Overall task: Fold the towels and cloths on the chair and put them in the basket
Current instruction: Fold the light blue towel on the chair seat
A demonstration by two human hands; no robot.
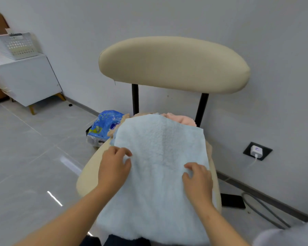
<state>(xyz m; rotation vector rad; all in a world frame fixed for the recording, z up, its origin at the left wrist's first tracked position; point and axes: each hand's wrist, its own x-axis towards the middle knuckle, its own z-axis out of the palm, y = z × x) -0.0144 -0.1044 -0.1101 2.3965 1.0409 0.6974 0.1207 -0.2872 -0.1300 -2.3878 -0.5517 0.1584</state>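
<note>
A light blue towel (158, 157) lies spread over the seat of a beige chair (172, 64) and hangs off its front edge. My left hand (114, 166) pinches the towel's left edge with curled fingers. My right hand (197, 180) grips the towel near its right edge, thumb and fingers curled into the fabric. Under the towel's far end, a pink cloth (181, 118) and a tan cloth (114, 131) peek out at the back of the seat. A white perforated basket (20, 45) stands on a white cabinet at the far left.
A blue plastic package (103, 126) lies on the tiled floor left of the chair. The white cabinet (28, 77) stands against the wall. A wall socket with a white charger (256, 150) and a cable (267, 210) are at the right. A black chair foot (233, 201) sits on the floor.
</note>
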